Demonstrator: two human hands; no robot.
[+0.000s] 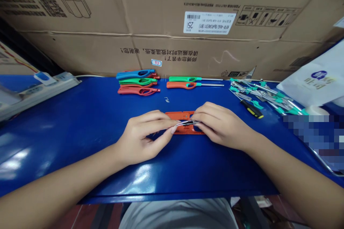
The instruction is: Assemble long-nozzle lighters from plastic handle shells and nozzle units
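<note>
Your left hand [137, 136] and right hand [225, 125] each pinched one end of a slim part [188, 123] in nearly closed fingertips, just above the orange shells [179, 115], seemingly adjusting it, which next called for steady, precise control.

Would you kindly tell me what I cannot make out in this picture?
All in the head view:
Thin part: its ends, covered by the left hand and right hand.
Orange casing: its right end, behind the right hand.
White bag: its far side, cut off by the right edge.
White label: finest print, too small.
</note>
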